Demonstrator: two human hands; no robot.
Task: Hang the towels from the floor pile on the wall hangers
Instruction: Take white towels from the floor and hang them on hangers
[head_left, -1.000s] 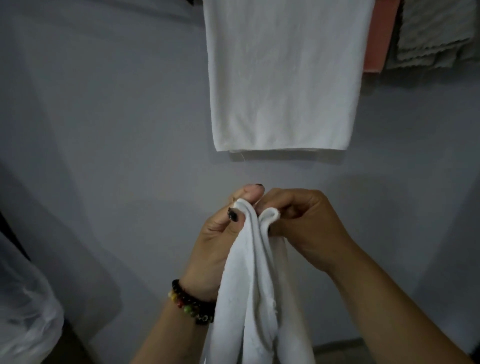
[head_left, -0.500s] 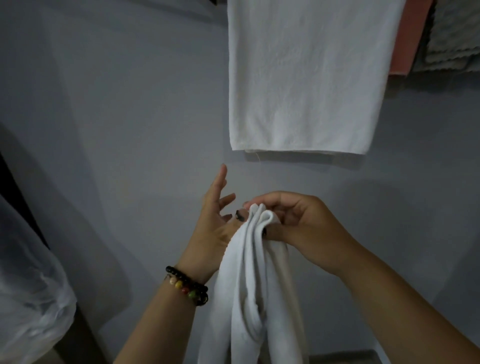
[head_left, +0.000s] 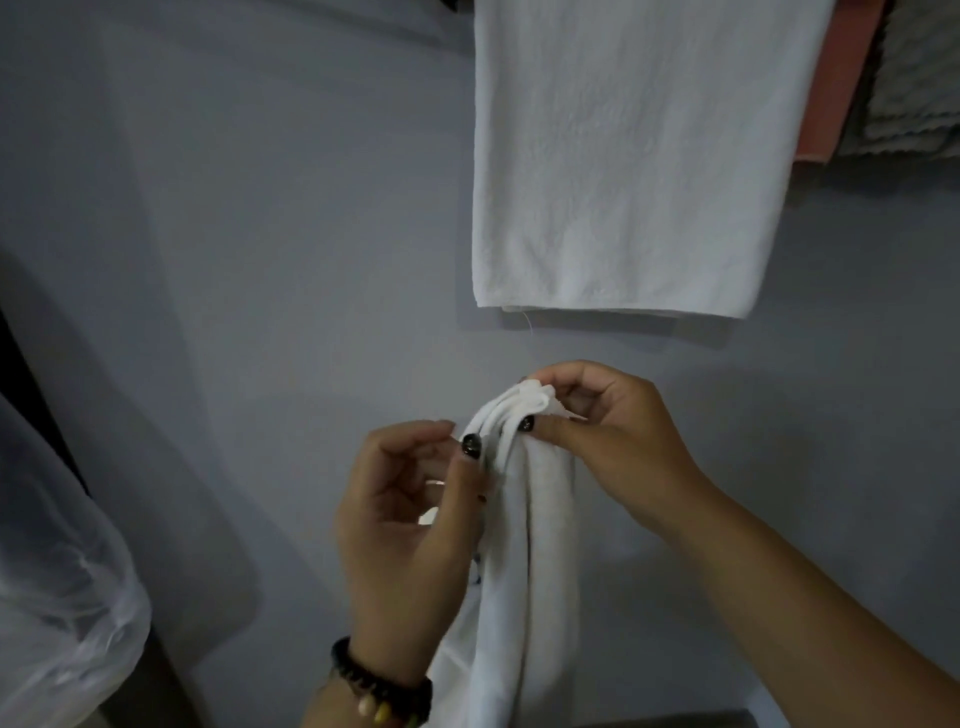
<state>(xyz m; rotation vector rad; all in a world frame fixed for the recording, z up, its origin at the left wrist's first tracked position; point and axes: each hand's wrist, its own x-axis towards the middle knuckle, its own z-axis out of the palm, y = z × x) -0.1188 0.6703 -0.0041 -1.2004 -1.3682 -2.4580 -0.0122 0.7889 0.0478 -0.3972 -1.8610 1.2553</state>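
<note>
Right hand (head_left: 613, 447) pinches the white towel (head_left: 524, 545); left hand (head_left: 405, 519) seemingly pinches its fold.

A translucent plastic bag (head_left: 57, 587) sits lower left against the grey wall (head_left: 234, 208).

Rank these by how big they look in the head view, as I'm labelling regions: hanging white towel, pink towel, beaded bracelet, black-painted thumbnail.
1. Hanging white towel, largest by far.
2. Pink towel, only a narrow strip showing.
3. Beaded bracelet, partly cut off.
4. Black-painted thumbnail, smallest.
</note>
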